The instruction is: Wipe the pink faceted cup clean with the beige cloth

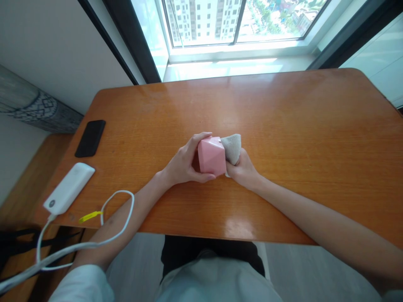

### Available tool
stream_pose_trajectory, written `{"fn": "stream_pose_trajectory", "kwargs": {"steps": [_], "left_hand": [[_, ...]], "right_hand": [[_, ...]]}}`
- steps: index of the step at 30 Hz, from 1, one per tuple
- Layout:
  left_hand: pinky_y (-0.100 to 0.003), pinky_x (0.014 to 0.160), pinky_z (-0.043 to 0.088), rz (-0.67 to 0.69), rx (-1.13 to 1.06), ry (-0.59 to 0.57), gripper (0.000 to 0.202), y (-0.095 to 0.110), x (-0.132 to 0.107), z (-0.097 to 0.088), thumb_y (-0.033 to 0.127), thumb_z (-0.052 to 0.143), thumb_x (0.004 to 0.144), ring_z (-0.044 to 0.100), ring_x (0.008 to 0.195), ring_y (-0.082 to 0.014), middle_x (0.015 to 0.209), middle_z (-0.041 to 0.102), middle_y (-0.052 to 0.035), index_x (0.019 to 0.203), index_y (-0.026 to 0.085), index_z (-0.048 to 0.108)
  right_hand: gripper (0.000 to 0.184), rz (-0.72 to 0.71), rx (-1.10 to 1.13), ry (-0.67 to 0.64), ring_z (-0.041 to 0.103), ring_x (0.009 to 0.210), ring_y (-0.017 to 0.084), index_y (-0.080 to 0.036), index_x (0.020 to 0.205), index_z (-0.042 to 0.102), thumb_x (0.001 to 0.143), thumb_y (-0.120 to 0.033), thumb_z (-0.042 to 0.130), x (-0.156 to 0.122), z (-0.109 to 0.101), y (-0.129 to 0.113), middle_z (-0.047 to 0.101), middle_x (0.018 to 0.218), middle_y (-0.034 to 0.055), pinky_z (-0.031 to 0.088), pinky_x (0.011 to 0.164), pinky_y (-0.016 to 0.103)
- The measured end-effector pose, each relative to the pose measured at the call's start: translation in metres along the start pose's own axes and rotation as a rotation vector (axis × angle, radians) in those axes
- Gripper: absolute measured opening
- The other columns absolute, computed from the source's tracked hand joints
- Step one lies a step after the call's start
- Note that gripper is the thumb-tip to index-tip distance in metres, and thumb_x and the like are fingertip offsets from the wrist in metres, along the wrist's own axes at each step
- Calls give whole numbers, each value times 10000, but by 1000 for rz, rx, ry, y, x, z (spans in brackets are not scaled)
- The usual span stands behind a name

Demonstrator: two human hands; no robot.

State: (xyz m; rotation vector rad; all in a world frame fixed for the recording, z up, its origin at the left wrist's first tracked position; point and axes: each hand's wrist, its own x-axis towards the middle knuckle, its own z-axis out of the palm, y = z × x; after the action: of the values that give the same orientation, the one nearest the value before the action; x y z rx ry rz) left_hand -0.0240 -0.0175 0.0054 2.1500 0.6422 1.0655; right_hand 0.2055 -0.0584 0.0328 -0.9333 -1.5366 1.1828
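Beneath a bright window (234,21), a wooden table (283,126) is seen. A pink faceted object (211,156) is gripped above the table's middle by the left hand (182,161); its left side is hidden by the curled fingers (201,136), and what it is cannot be made out. A grey cloth (232,149) is pressed against it by the closed right hand (244,170), with the cloth's lower part covered. Nearer the table's left edge lie a black phone (90,138) and a white power bank (68,188). A white cable (63,251) is looped over the left forearm (135,218) and cut off by the frame.
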Motion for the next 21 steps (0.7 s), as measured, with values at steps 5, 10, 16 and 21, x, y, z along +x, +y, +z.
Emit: {"fn": "stream_pose_trajectory", "kwargs": {"steps": [5,10,16,21], "left_hand": [[-610,1200,575,65,33,-25,1338,-3,0,-2,775,961,729,640,1463,-429,1694,517,-208,1777,329,259],[-659,1329,470,333,271,-48,1210,5,5,-6,699,892,877,405,1687,-430,1839,317,-198,1811,333,215],[-592,1311,521,424,499,-62,1146,6,6,-8,577,919,903,432,1681,-393,1847,303,-186,1796,337,241],[-557,1161,626,306,324,15,1084,11,7,-4,680,952,803,642,1473,-396,1661,542,-204,1682,309,437]], "right_hand": [[71,8,1,-2,493,629,127,-218,864,678,810,-171,679,0,-1,-3,578,685,-49,486,626,286],[51,45,33,-4,505,653,128,-211,853,684,804,-195,684,2,-2,-5,584,696,-45,482,624,273],[61,99,55,-1,499,675,125,-209,791,649,789,-210,710,3,-2,-4,608,728,-36,491,650,273],[98,64,50,-24,458,654,117,-212,804,637,796,-216,735,1,-1,-4,592,724,-42,467,629,273]]}}
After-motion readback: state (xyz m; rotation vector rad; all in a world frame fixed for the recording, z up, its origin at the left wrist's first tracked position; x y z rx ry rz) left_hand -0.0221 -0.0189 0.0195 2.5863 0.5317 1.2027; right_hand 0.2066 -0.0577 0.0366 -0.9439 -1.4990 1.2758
